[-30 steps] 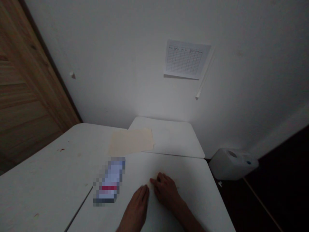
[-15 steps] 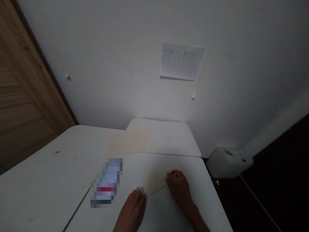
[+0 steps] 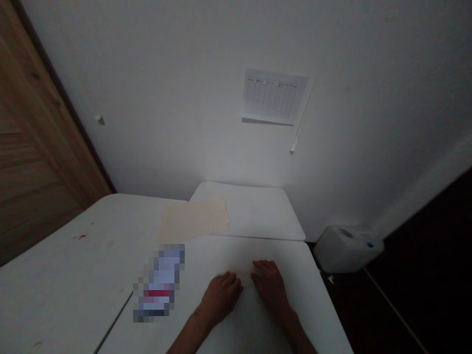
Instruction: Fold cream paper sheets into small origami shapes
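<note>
A small cream sheet of paper (image 3: 244,279) lies on the white table between my two hands, mostly covered by them. My left hand (image 3: 223,295) is closed at its left side, with curled fingers pressed on it; the fingertips are partly hidden. At the paper's right end is my right hand (image 3: 271,287), its thumb and bent fingers pressing there. Only a narrow strip of the paper shows in the gap between the hands. Farther back on the table lie larger cream sheets (image 3: 195,219), apart from both hands.
A blurred-out bluish object with a red band (image 3: 162,280) lies left of my hands. The white tables (image 3: 73,285) meet along visible seams. Behind them, a printed sheet (image 3: 273,96) hangs on the wall. A white plastic jug (image 3: 346,250) stands on the dark floor at right.
My left hand has moved right and slightly up, closer to my right hand, covering more of the small paper. My right hand has stayed nearly in place.
</note>
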The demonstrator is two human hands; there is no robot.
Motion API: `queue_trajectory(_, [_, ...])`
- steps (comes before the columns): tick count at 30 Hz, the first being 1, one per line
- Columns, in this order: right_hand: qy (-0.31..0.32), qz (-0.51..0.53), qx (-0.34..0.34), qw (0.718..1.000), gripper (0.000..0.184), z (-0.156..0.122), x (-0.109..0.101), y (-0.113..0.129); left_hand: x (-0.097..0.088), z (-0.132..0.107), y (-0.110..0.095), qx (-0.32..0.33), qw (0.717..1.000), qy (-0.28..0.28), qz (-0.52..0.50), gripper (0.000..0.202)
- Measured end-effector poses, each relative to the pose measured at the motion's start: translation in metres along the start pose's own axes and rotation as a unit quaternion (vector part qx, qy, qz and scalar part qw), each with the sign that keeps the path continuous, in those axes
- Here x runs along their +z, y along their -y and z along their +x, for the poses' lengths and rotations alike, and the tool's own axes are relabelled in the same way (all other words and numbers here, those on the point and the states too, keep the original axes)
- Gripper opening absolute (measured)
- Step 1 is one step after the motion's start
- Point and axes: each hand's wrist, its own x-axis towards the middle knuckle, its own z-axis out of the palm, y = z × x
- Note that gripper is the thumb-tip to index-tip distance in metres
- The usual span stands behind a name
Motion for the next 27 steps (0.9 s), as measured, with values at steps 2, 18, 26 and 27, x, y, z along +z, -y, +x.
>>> queue_trajectory(2, [-0.003, 0.029, 0.003, 1.000, 0.033, 0.002, 0.000, 0.000, 0.000, 0.002, -0.001, 0.004, 1.000, -0.001, -0.006, 0.014])
queue_trajectory(18, [0.010, 0.118, 0.045, 0.992, 0.028, 0.006, -0.004, -0.010, -0.002, 0.008, -0.006, -0.033, 0.999, 0.011, -0.024, 0.018])
queue_trajectory(26, [0.030, 0.078, -0.034, 0.996, 0.019, 0.002, -0.012, -0.001, 0.005, 0.011, -0.007, -0.044, 0.999, 0.009, -0.022, 0.023])
queue_trajectory(27, [0.035, 0.073, -0.043, 0.996, 0.020, 0.001, -0.013, -0.002, 0.005, 0.011, -0.007, -0.044, 0.999, 0.007, -0.023, 0.026])
